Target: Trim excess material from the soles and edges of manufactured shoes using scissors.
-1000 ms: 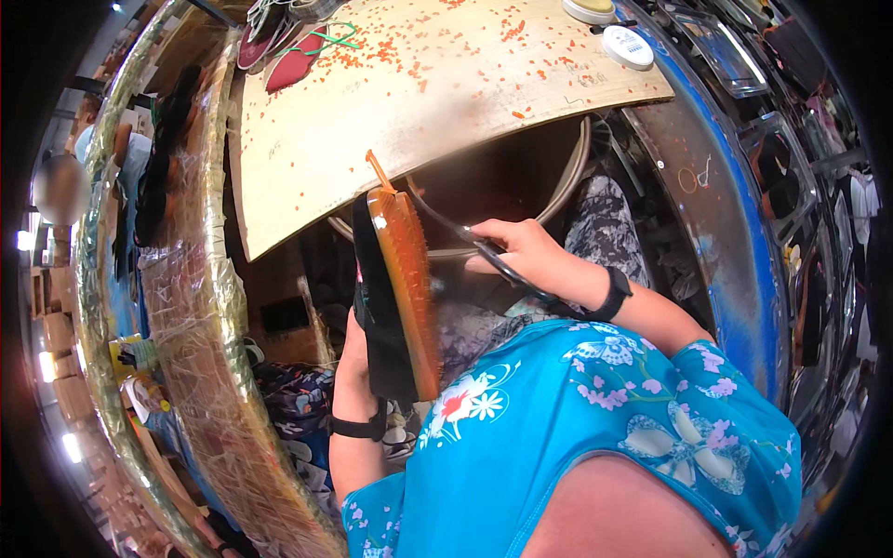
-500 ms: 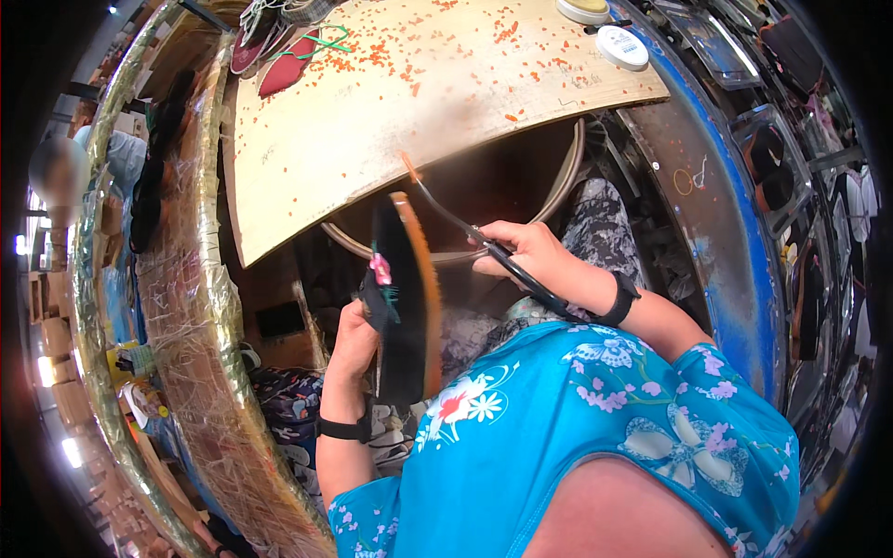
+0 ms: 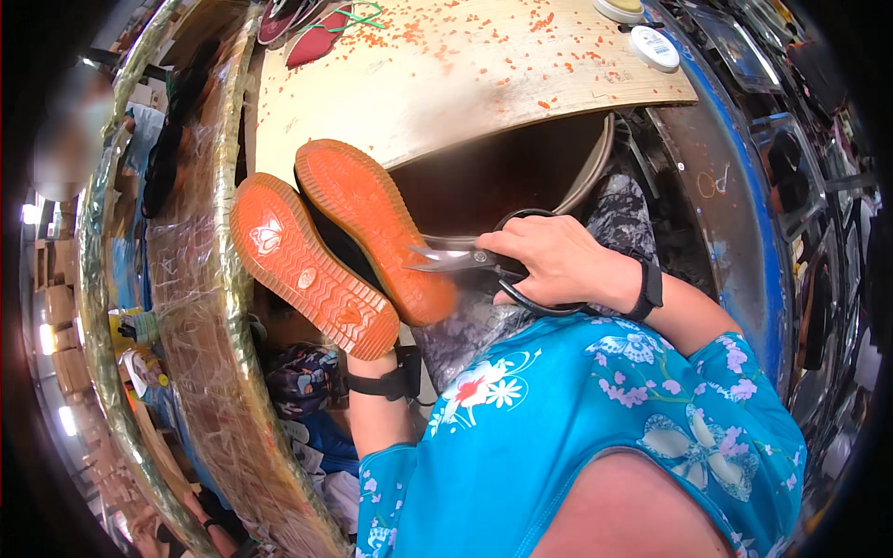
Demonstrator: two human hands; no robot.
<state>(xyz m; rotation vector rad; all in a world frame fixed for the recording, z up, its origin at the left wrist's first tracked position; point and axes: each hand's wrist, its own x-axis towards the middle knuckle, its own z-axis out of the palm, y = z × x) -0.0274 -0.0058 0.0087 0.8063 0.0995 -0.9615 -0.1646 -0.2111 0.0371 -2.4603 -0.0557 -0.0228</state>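
The blue shirt (image 3: 530,400) fills the low part of the view, with flowers on it; the pale board (image 3: 372,102) is at the top, and under its near edge sits a dark bin (image 3: 600,160) with a round rim; two shoes (image 3: 312,270) are held up in front of the board, side by side, with their orange soles facing up and a bit of black showing between them; the left one has a butterfly mark.

The right hand (image 3: 558,260) has its fingers closed on the scissors (image 3: 459,259); the blades are a little apart and point left, over the sole of the right shoe; I cannot tell if the tips touch it; the left hand (image 3: 366,361) is mostly hidden behind the shoes, so I cannot tell how its fingers are.

A red shoe piece (image 3: 319,39) lies on the board at the far left; a white tub (image 3: 655,48) sits at the far right; small orange bits (image 3: 446,70) lie all about.
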